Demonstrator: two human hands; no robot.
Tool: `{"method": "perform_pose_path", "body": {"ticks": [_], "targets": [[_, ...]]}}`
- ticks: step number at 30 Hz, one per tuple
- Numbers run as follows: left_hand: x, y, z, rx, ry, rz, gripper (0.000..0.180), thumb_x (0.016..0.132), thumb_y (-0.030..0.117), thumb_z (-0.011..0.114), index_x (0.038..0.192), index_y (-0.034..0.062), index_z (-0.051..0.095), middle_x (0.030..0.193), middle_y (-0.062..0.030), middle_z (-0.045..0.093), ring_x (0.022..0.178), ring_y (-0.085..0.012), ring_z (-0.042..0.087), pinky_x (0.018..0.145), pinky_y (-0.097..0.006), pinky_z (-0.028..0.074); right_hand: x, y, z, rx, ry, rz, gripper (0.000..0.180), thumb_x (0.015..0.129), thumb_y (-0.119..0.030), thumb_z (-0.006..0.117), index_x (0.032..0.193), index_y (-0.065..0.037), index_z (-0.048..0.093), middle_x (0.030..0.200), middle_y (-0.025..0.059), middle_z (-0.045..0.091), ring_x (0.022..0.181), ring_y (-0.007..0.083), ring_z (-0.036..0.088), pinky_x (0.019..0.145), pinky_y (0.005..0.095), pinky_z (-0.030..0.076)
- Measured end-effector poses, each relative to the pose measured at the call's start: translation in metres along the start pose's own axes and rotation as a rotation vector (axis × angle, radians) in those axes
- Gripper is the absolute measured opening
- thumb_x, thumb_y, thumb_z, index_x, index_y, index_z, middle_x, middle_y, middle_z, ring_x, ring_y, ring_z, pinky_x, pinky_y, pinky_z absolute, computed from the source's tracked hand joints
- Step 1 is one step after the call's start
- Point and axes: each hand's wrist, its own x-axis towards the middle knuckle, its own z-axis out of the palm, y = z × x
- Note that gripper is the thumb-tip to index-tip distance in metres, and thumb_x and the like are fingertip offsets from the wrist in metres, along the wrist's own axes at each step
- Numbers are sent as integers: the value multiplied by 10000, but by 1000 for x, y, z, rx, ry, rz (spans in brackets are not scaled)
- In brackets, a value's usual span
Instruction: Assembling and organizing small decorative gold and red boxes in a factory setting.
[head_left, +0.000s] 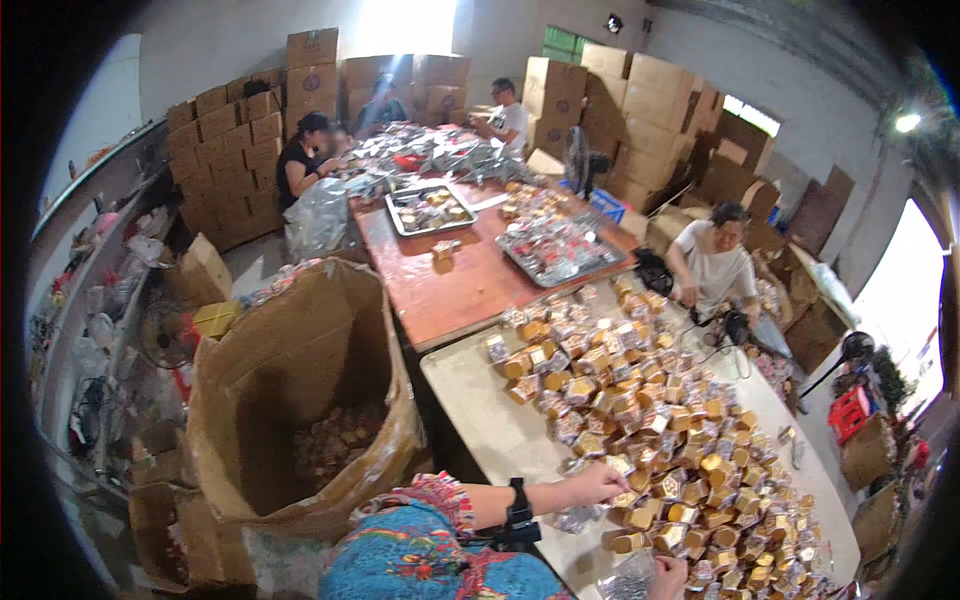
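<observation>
My left hand [597, 484], with a black band on the wrist, reaches over the near edge of a big heap of small gold pieces [670, 440]. Its fingertips are pinched together at the pieces; what is between them is too small to make out. The pieces are many-sided, some with silvery patterned faces. Crumpled clear plastic [577, 518] lies below that hand. At the lower edge my right hand [668, 580], only partly in view, has curled fingers at the side of a clear plastic bag [628, 578].
The heap covers much of a pale table [475, 400]. On my left stands a deep cardboard box [225, 430] with pieces at its bottom. A red-brown table [400, 275] beyond bears two trays [408, 228]. Several people sit farther off, one [715, 260] across the heap.
</observation>
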Motion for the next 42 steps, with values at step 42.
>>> {"method": "perform_pose_path", "body": {"ticks": [42], "targets": [[-1, 0, 14, 127, 48, 156, 154, 768, 115, 562, 861, 13, 630, 637, -91, 611, 572, -138, 564, 541, -294, 451, 47, -136, 38, 1147, -110, -154, 98, 782, 72, 567, 832, 10, 625, 800, 55, 556, 623, 84, 517, 520, 183, 416]]}}
